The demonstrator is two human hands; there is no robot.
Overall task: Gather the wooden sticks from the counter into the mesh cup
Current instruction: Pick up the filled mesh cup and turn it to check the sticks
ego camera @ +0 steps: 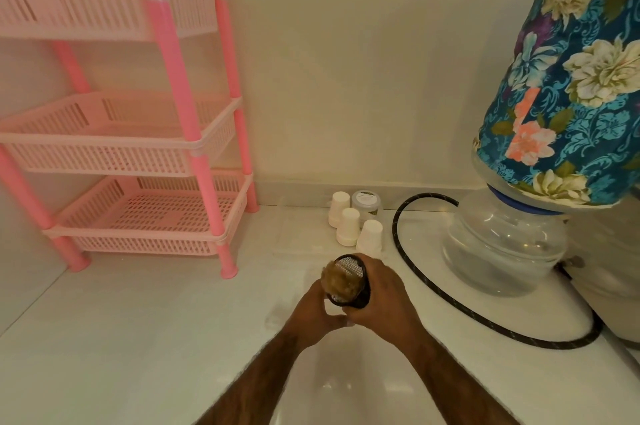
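Gleaming white counter; pink rack | cream wall

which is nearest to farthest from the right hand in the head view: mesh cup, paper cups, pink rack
1. mesh cup: held in the right hand, touching it.
2. paper cups: just beyond the hand, toward the wall.
3. pink rack: far off to the left, by the wall.

Glossy, smooth white desk. Far left, a pink plastic rack with perforated trays. A fine black metal mesh cup holds pale wooden sticks. Right, floral cloth cover over a clear plastic bottle.
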